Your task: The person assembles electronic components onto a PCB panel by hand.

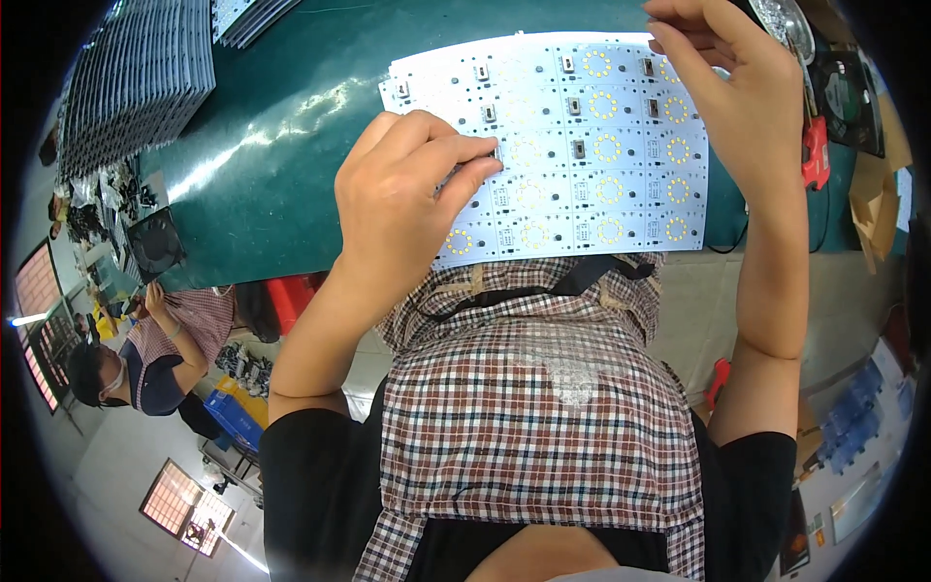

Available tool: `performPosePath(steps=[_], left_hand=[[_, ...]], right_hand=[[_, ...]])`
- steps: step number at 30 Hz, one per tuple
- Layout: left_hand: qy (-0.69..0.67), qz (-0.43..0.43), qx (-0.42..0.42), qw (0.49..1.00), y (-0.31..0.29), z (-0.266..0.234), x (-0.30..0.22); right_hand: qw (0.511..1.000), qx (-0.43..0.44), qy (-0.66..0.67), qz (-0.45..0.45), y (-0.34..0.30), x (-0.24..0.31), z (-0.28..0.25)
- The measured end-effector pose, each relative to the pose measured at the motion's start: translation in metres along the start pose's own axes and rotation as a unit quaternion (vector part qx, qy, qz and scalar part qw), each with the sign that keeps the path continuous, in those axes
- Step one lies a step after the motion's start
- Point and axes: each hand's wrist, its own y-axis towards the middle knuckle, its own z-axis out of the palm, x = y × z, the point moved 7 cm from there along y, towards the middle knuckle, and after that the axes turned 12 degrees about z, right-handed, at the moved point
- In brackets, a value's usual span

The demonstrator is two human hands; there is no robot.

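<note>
A white LED circuit-board panel (pixel 606 209) lies in front of me, with rings of yellow LEDs and small dark components repeated across it. Several small slide switches (pixel 579 149) sit on its upper rows. My left hand (pixel 393 184) is over the panel's left part, thumb and forefinger pinched around a small slide switch (pixel 497 150) at the board surface, mostly covered by the fingertips. Above the panel's far right corner is my right hand (pixel 727 82), raised, its fingers bent and the thumb tip a little apart from them. Nothing shows between those fingers.
Tall stacks of similar panels (pixel 136 82) stand at the far left of the green table (pixel 281 165). A metal bowl (pixel 790 29) and a red-handled tool (pixel 817 155) lie beyond my right hand. At the left, another person (pixel 160 354) works near a blue crate (pixel 233 412).
</note>
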Motion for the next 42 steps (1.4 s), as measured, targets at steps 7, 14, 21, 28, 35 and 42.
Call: performPosePath(steps=[7,14,21,28,35,42], left_hand=[[0.003,-0.014,-0.007,1.000,-0.002,0.000,0.004],[0.020,0.004,-0.011,1.000,-0.001,-0.001,0.003],[0.082,0.079,0.006,0.993,0.002,-0.003,-0.010],[0.106,0.103,-0.003,0.989,0.006,-0.002,-0.013],[0.145,0.144,0.004,0.979,0.006,0.001,-0.019],[0.196,0.122,0.052,0.972,0.006,0.009,-0.023]], right_hand=[[0.999,-0.022,0.008,0.029,-0.012,-0.007,-0.010],[1.000,-0.012,0.005,0.027,-0.017,-0.019,-0.009],[0.997,0.000,0.039,-0.067,-0.028,-0.045,-0.009],[0.997,-0.001,0.035,-0.062,-0.042,-0.040,-0.009],[0.998,-0.007,0.030,-0.055,-0.054,-0.035,-0.009],[0.999,0.002,0.047,-0.023,-0.062,-0.037,-0.009]])
